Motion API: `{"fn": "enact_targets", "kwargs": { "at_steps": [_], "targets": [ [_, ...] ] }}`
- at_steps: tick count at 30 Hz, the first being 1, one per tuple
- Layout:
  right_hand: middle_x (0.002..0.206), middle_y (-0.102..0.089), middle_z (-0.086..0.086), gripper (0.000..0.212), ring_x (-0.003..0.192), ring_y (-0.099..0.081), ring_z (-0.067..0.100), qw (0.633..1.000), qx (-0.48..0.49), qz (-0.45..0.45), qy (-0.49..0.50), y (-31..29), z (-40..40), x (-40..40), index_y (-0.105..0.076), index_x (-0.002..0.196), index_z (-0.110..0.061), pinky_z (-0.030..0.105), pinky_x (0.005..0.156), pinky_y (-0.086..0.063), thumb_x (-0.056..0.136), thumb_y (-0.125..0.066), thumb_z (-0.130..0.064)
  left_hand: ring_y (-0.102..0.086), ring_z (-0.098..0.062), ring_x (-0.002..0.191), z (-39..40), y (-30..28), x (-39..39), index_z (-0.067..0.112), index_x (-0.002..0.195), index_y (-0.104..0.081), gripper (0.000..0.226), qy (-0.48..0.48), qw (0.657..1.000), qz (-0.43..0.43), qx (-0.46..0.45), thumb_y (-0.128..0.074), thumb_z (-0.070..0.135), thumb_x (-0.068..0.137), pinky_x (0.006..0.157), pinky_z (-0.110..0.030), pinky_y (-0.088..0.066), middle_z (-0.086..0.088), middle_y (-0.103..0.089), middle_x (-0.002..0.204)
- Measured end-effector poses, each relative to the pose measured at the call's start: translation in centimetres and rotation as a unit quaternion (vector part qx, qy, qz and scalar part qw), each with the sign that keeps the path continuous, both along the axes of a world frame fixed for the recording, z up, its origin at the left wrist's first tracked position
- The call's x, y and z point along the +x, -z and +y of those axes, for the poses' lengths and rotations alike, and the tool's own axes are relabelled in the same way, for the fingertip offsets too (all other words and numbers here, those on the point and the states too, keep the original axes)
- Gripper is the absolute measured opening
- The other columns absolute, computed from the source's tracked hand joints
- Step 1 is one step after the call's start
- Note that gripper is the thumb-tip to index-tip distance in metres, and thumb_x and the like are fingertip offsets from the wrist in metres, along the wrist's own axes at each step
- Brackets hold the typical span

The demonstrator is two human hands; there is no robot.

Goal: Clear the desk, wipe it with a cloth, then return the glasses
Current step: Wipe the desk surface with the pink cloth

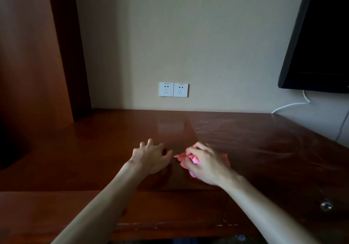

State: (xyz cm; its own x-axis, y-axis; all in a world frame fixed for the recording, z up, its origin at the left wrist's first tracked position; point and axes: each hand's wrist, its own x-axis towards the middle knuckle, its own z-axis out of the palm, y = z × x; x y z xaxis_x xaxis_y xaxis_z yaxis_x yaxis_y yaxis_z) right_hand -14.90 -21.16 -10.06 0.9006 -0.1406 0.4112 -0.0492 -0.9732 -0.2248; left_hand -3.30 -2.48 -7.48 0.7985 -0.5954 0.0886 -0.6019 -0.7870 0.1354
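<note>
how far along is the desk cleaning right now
Clearing looks done: the visible desk top holds only the cloth and the hands. Wiping is in hand: the right hand grips the pink cloth against the wood, with faint streaks to the right, while the left hand rests fingertips on the surface beside it. Left: finishing the wipe and returning the glasses, which are not in view.

1. The desk (113,149) is showing glossy, polished reddish-brown wood, mirroring the wall above it.
2. Its right part is looking smeared with dull streaks.
3. The cloth (224,158) under the right hand (204,165) is looking soft, pink and crumpled.
4. The drawer knob (326,204) is gleaming like shiny metal.
5. The sockets (173,89) are appearing as smooth white plastic.
6. The wall (188,36) is looking matt.
</note>
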Motion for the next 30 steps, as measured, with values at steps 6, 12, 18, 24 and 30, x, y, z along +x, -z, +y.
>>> {"fn": "enact_targets", "kwargs": {
  "at_steps": [6, 12, 18, 24, 30],
  "targets": [
    [0.097, -0.055, -0.011, 0.048, 0.093, -0.058, 0.016, 0.999, 0.019, -0.01, 0.023, -0.2, -0.8, 2.7, -0.066, 0.097, -0.029, 0.033, 0.075, -0.048, 0.088, -0.044, -0.07, -0.028, -0.036, 0.147, -1.2, 1.8, 0.1, 0.043, 0.154, -0.034, 0.065, -0.016, 1.0, -0.014, 0.021, -0.023, 0.07, 0.096, 0.117, -0.058, -0.024, -0.009, -0.032, 0.16],
    [0.106, -0.065, -0.015, 0.032, 0.091, -0.063, 0.003, 0.993, 0.078, -0.008, -0.086, -0.2, -1.2, -1.9, -0.072, 0.088, -0.04, 0.026, 0.081, -0.049, 0.086, -0.048, -0.062, -0.029, -0.035, 0.147, -1.1, 2.1, 0.5, 0.043, 0.156, -0.031, 0.067, -0.007, 0.999, -0.025, 0.023, -0.023, 0.072, 0.096, 0.117, -0.057, -0.025, -0.009, -0.033, 0.16],
    [0.102, -0.06, -0.006, 0.031, 0.091, -0.061, 0.016, 0.996, 0.057, -0.024, 0.064, -0.3, -1.7, 3.8, -0.071, 0.096, -0.031, 0.029, 0.067, -0.039, 0.089, -0.059, -0.059, -0.031, -0.034, 0.147, -0.8, 1.5, 0.7, 0.044, 0.157, -0.03, 0.068, -0.004, 0.999, -0.022, 0.037, -0.022, 0.073, 0.096, 0.117, -0.056, -0.028, -0.008, -0.031, 0.162],
    [0.09, -0.056, -0.01, 0.036, 0.076, -0.063, 0.008, 0.993, 0.106, -0.039, -0.015, 0.6, -0.1, -2.0, -0.067, 0.086, -0.035, 0.034, 0.062, -0.051, 0.085, -0.052, -0.068, -0.032, -0.035, 0.146, -0.8, 1.6, 0.9, 0.044, 0.158, -0.026, 0.071, 0.001, 0.998, -0.017, 0.054, -0.021, 0.076, 0.095, 0.115, -0.055, -0.032, -0.009, -0.029, 0.163],
    [0.097, -0.058, 0.002, 0.036, 0.093, -0.064, 0.028, 0.991, 0.06, -0.04, 0.116, -0.2, -1.0, 3.8, -0.072, 0.095, -0.023, 0.032, 0.066, -0.044, 0.09, -0.061, -0.057, -0.037, -0.035, 0.143, -0.6, 0.8, 0.5, 0.046, 0.157, -0.027, 0.07, -0.001, 0.998, -0.009, 0.06, -0.022, 0.076, 0.095, 0.109, -0.052, -0.041, -0.007, -0.032, 0.161]
  ]
}}
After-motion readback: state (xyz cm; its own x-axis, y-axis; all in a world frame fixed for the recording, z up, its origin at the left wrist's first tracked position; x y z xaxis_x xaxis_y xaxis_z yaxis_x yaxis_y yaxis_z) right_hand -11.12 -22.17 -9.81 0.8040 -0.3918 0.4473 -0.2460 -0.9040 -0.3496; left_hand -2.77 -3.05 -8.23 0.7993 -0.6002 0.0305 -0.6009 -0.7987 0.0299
